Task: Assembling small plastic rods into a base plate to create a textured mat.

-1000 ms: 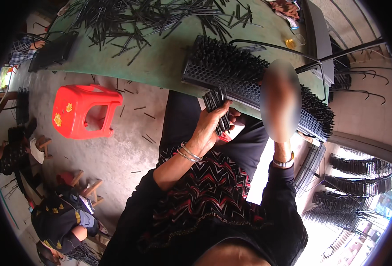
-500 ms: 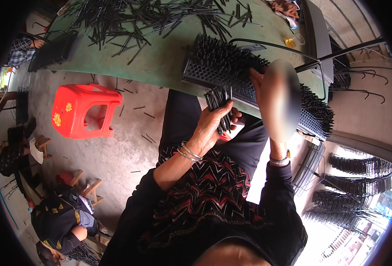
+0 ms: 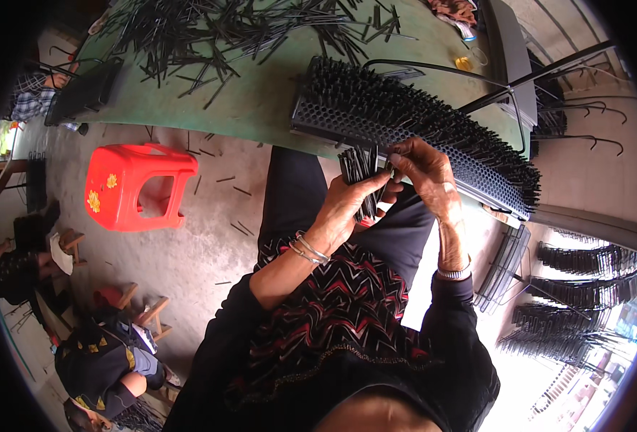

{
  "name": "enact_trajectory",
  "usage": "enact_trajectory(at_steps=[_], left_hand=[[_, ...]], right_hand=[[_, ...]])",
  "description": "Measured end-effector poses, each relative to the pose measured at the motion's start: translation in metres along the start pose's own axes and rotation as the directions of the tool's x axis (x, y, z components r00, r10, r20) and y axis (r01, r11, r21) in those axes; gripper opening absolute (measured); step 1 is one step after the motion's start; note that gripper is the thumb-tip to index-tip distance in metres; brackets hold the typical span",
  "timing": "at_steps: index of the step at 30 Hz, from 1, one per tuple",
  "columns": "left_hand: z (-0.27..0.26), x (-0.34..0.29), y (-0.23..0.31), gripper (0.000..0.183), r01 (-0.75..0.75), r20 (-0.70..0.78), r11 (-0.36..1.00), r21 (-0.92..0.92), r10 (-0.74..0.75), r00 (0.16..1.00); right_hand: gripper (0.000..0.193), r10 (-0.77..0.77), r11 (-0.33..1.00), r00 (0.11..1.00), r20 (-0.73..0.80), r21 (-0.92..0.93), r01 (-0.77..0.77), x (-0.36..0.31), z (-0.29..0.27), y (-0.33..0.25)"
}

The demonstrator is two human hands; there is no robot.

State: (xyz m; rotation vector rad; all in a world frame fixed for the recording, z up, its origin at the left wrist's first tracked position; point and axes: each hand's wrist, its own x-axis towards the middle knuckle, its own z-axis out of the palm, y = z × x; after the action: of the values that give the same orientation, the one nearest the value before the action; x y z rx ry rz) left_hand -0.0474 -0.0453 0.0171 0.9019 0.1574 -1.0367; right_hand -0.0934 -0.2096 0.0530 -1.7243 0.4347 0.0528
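A bundle of thin black sticks (image 3: 359,164) stands up out of my left hand (image 3: 346,205), whose thumb and fingers are wrapped round it. My right hand (image 3: 430,176) is just right of the bundle, its thumb and forefinger pinched close to the left thumb. Whatever is between those fingertips is too small to make out. Behind both hands, a long black perforated rack (image 3: 333,121) lies along the table's front edge. Many short black sticks (image 3: 419,106) bristle from its holes, while a strip of holes along the near side is bare.
Loose black sticks (image 3: 210,36) are heaped on the green table (image 3: 254,101). A black metal frame (image 3: 509,93) rises behind the rack. At left on the floor stands a red plastic stool (image 3: 135,187). Another person (image 3: 106,360) sits at lower left. Racks of black pieces (image 3: 585,288) hang at right.
My right hand has come down and left from over the rack to the bundle, its fingers now pinched. The left hand keeps its grip, nearly unmoved.
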Motion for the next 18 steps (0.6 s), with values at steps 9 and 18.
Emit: enact_trajectory(at_steps=[9,18], left_hand=[[0.002,-0.001,0.000,0.029,0.011,0.016,0.996,0.088,-0.012,1.000],[0.008,0.018,-0.005,0.032,0.081,-0.001,0.988,-0.129,-0.082,0.997]], right_hand=[[0.013,-0.021,1.000,1.000,-0.002,-0.004,0.021,-0.013,-0.009,-0.012],[0.009,-0.471,0.849,0.738,-0.483,-0.475,0.231,0.004,-0.017,-0.015]])
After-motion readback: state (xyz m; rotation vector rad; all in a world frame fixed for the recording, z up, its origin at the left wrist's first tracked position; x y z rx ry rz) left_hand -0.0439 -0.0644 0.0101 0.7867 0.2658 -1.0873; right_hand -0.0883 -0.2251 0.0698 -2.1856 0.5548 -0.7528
